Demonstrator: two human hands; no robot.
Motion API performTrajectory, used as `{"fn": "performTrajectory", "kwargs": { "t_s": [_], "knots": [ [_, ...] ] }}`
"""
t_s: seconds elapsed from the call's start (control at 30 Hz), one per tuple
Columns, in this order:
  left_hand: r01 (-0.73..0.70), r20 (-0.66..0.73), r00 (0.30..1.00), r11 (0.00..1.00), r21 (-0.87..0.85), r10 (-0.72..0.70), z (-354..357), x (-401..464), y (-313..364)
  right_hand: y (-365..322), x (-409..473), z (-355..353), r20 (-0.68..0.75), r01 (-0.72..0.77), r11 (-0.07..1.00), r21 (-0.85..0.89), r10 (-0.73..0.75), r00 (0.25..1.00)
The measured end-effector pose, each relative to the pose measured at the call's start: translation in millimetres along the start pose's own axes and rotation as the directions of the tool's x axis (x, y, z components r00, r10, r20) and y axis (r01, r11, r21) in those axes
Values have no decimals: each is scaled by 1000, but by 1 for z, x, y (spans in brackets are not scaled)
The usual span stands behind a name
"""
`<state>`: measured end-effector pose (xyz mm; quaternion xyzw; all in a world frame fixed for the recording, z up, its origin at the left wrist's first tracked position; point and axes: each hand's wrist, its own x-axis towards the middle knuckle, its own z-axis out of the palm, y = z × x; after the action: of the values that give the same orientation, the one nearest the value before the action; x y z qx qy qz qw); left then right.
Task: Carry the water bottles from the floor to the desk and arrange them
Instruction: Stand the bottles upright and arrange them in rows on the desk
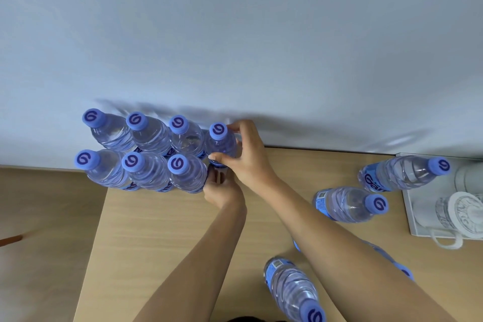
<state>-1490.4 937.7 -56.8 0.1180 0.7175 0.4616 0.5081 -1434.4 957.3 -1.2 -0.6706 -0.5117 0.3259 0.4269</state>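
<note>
Our right hand [245, 154] grips the end bottle [221, 145] of the far row, thumb across its ribbed body and fingers curled behind its neck. Our left hand [220, 189] sits just below it at the near side of that bottle's base; its fingers are tucked between bottles, so we cannot tell whether they grip or only steady.

Left of the held bottle stand three more in the far row [146, 133], against the pale wall [235, 34], and three in the near row [141, 172], all upright, touching side by side. Every bottle is clear, ridged plastic with a round lilac cap bearing a dark swirl.

They stand on the desk [162, 238], a light wood-grain top whose left edge drops to the floor [39, 217].

To the right, well apart from the rows, two bottles [350, 204] stand one beyond the other, blue labels showing. Another bottle [292, 290] stands nearest us, its cap cut by the frame's bottom edge. One more is mostly hidden behind our right forearm; only a cap edge [406, 272] shows.

At the far right a white tray [413, 214] holds pale cups, partly cut off and hard to make out.
</note>
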Motion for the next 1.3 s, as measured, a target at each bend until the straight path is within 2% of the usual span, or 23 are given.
{"fn": "performTrajectory", "kwargs": {
  "t_s": [0.2,0.57,0.87,1.03,1.17,1.3],
  "knots": [
    [-38,34,999,993,113,34,-3,4,-2,-1,7,-4,36,-1,1000,-16,1,999],
    [-34,176,984,996,78,20,-14,5,-4,1,6,-8,59,33,998,-47,-30,998],
    [-179,333,939,950,258,86,-41,-9,-5,-4,-4,-18,66,2,994,-113,6,998],
    [-296,471,870,918,265,145,-68,-13,-1,-7,-28,-31,14,-108,992,-73,109,994],
    [-380,562,809,883,276,172,-89,-18,5,-17,-55,-39,22,-136,989,-52,137,990],
    [-478,698,698,830,287,160,-111,-24,13,-27,-86,-46,8,-172,984,-44,172,985]
  ]
}}
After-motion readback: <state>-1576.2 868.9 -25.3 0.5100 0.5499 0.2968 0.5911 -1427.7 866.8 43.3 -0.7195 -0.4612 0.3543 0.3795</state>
